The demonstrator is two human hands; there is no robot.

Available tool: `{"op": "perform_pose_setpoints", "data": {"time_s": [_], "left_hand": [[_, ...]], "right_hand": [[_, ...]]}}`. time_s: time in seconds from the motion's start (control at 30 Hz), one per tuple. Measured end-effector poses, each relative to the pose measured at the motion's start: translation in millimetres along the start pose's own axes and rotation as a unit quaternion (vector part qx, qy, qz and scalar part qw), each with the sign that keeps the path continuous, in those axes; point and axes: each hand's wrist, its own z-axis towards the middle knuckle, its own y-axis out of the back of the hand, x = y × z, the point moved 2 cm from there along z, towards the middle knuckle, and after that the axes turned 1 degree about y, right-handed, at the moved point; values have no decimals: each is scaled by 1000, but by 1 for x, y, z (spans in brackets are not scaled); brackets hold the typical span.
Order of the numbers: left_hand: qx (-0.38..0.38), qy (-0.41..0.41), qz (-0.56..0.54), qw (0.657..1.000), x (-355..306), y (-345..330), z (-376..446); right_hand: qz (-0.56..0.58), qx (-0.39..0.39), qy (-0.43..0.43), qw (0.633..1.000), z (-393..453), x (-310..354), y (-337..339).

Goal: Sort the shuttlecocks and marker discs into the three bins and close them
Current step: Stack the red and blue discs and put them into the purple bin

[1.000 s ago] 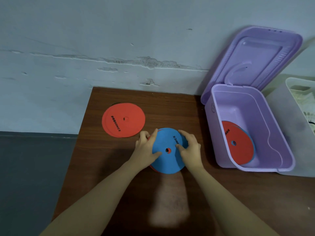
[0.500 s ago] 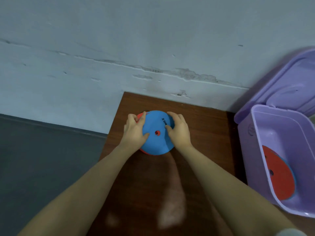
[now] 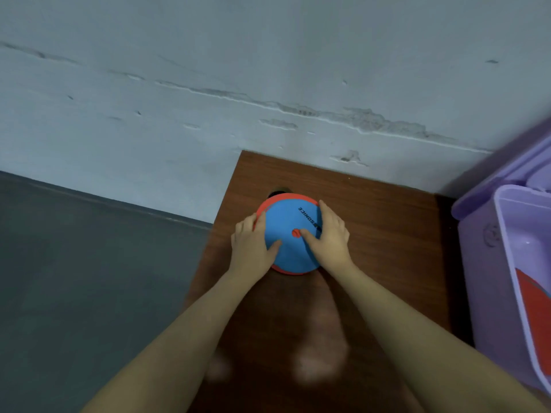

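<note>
A blue marker disc (image 3: 288,254) tops a small stack, lying on red discs whose rim (image 3: 263,206) shows around it, near the table's far left corner. My left hand (image 3: 249,248) grips the stack's left edge, thumb on the blue face. On the right edge my right hand (image 3: 331,237) holds it, thumb beside the centre hole. At the right edge of view stands the open purple bin (image 3: 507,263), with a red disc (image 3: 535,308) inside. No shuttlecocks are in view.
The brown table (image 3: 387,234) ends close to the left of the stack, with grey floor (image 3: 89,278) below. The bin's raised lid (image 3: 507,171) leans on the wall. A dark edge (image 3: 278,192) peeks out behind the stack.
Both hands moved the blue-topped stack left and away, onto the red disc that lay apart at the far left. The view turned left, pushing the purple bin to the frame's edge.
</note>
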Motion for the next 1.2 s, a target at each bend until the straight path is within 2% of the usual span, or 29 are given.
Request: {"op": "perform_pose_setpoints", "data": {"time_s": [0.2,0.37,0.53,0.7,0.83,0.97,1.2], "left_hand": [[19,-1,-12,1000,0,-8,-34],[25,-3,34,999,3,-8,-66],[49,-2,85,995,-1,-8,-83],[50,-22,107,993,-6,-5,-94],[49,-24,80,995,-8,-10,-106],[90,-8,39,995,-9,-10,-106],[87,-35,81,992,-14,-11,-104]], "right_hand": [[64,35,-17,997,-20,-2,7],[80,65,-39,994,-40,-16,14],[176,29,-75,981,-59,-15,26],[68,12,-89,994,-81,-18,24],[85,14,-130,988,-110,-32,18],[101,-9,-122,987,-124,-32,23],[105,10,-111,988,-141,-29,29]]}}
